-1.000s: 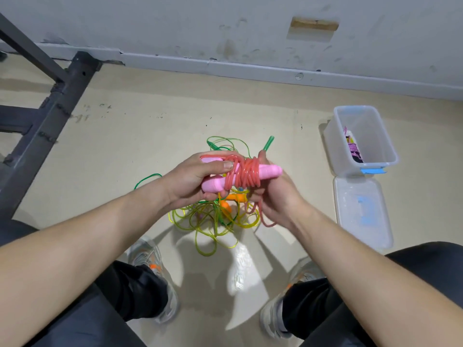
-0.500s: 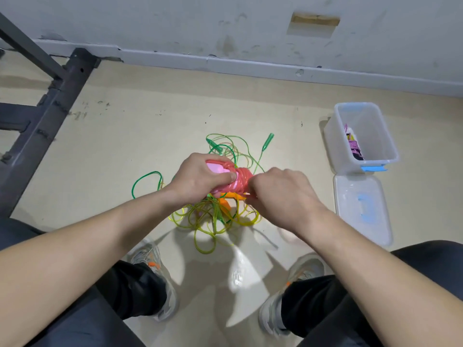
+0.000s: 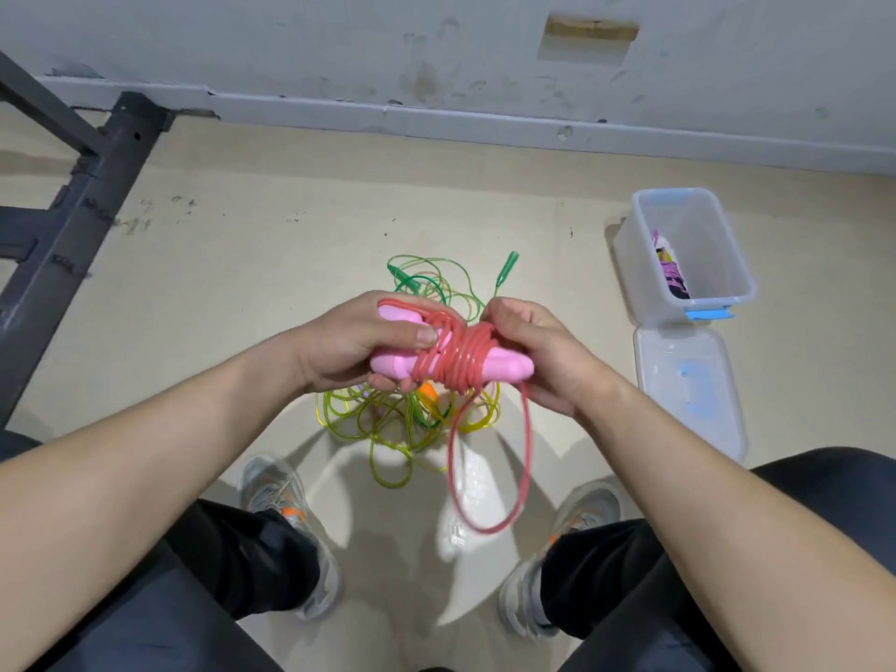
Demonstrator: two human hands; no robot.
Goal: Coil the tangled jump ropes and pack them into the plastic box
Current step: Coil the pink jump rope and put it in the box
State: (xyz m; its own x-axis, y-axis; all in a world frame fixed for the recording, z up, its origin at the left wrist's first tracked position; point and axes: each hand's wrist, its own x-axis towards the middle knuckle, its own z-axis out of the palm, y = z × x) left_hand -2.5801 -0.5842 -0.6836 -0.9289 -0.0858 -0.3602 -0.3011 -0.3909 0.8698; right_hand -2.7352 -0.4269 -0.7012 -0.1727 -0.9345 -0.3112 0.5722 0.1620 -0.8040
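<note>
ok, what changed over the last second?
The right hand swung over the top of the bundle and back to its right end, winding the red cord around the pink handles; a loose loop now hangs below. The left hand kept gripping the handles' left end. The green-yellow tangle, plastic box and lid stayed put.

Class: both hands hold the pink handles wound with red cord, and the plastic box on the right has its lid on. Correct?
No. The head view shows the plastic box open, its lid lying on the floor beside it. The left hand and right hand do hold the pink handles wound with red cord.
</note>
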